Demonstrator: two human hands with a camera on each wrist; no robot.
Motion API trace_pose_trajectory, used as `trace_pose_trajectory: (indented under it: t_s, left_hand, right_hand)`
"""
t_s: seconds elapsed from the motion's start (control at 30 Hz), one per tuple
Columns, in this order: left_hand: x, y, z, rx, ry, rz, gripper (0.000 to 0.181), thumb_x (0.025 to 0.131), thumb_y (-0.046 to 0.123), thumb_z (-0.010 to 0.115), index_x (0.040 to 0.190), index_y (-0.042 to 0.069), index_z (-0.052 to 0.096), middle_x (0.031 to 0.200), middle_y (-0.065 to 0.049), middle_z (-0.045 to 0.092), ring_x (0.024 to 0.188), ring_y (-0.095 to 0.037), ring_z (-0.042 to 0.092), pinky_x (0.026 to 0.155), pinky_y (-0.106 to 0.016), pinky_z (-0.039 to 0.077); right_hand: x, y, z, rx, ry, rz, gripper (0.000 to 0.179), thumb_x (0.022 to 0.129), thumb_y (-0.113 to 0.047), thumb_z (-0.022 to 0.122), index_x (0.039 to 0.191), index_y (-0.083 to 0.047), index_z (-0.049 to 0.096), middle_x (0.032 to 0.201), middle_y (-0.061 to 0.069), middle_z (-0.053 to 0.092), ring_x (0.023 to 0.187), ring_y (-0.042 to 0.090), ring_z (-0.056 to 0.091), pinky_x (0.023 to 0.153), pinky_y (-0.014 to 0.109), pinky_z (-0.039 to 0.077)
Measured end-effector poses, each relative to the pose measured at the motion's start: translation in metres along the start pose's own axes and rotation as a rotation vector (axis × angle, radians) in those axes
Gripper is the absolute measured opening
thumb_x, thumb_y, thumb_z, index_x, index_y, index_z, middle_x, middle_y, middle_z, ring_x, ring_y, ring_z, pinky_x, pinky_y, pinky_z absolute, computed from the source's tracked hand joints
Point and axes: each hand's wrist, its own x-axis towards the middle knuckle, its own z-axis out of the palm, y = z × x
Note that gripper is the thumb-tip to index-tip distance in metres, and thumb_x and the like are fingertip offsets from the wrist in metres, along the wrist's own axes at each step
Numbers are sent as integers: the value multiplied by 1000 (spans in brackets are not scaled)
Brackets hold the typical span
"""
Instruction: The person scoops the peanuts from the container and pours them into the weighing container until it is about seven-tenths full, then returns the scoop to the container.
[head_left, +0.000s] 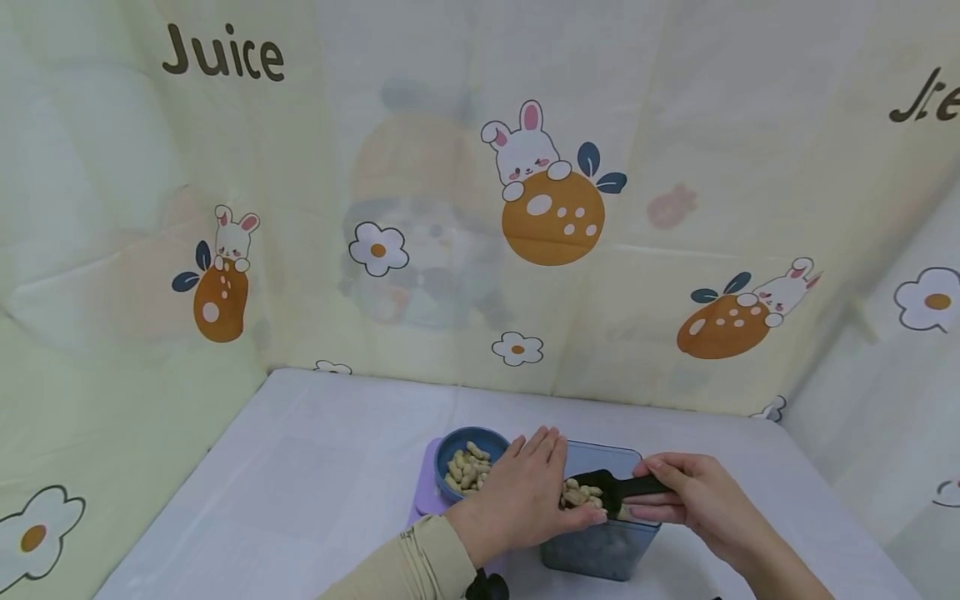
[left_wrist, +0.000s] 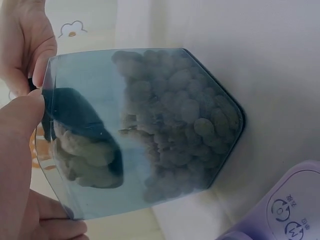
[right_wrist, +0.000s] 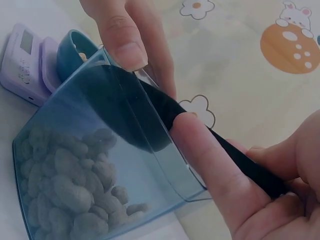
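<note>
My right hand (head_left: 701, 496) grips the handle of a black scoop (head_left: 637, 486) held inside the mouth of a translucent blue container (head_left: 596, 552). Peanuts in their shells (head_left: 581, 493) lie on the scoop. Through the container's wall, more peanuts (left_wrist: 185, 120) show heaped at the bottom, below the scoop. My left hand (head_left: 521, 492) rests on the container's left rim, its fingers straight and its thumb along the near side. Just left of that hand, a blue bowl (head_left: 442, 477) holds unshelled peanuts (head_left: 467, 469); my left hand hides part of it.
Under the bowl is a purple kitchen scale (head_left: 425, 493), whose buttons show in the left wrist view. A black object (head_left: 491, 587), partly hidden, lies by my left wrist. The white tabletop (head_left: 315, 467) ends at a printed curtain (head_left: 435, 183) behind and at the sides.
</note>
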Motion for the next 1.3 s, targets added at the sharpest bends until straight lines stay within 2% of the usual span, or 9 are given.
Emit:
trace_pose_trajectory:
  t_s: [0.17,0.5,0.8,1.03,1.13,1.3]
  left_hand:
    - [-1,-1,2,-3,12,7,100,87,83,32,157,11,29,164,-4,28,153,-18,23,121,-42,29]
    - [0,-1,5,-16,29,18,99,89,81,34,157,10,28,164,-6,26,153,-20,23,121,-42,29]
    - [-5,-6,10,-125,30,30,100,90,79,36,160,10,17,167,-6,16,155,-21,16,122,-44,26]
    - [-12,-14,16,-146,63,66,101,90,80,30,160,10,13,168,-6,12,155,-20,12,124,-44,23]
    - [-15,-17,16,-167,78,65,100,91,80,31,160,9,12,168,-5,12,155,-20,11,124,-44,22]
    - [-21,-20,16,-148,96,54,98,93,77,34,160,7,15,167,-7,13,155,-21,12,124,-43,22]
  right_hand:
    - [0,3,-4,34,38,19,41,109,-16,38,129,18,47,111,10,66,97,27,74,85,40,59]
    - [-4,5,-13,131,92,18,38,109,-19,38,122,12,55,109,9,70,98,24,74,88,38,58]
    - [-8,7,-20,257,100,25,29,108,-20,43,109,-3,66,106,7,72,98,22,74,89,37,57]
    - [-9,7,-24,352,81,34,28,108,-19,42,105,-8,68,106,7,73,100,21,74,91,36,57]
    - [-10,5,-25,367,71,33,28,108,-19,41,106,-9,67,106,6,74,101,21,73,92,35,56]
    - [-11,-3,-21,372,58,14,26,107,-21,44,106,-11,68,107,6,74,101,21,73,91,34,57]
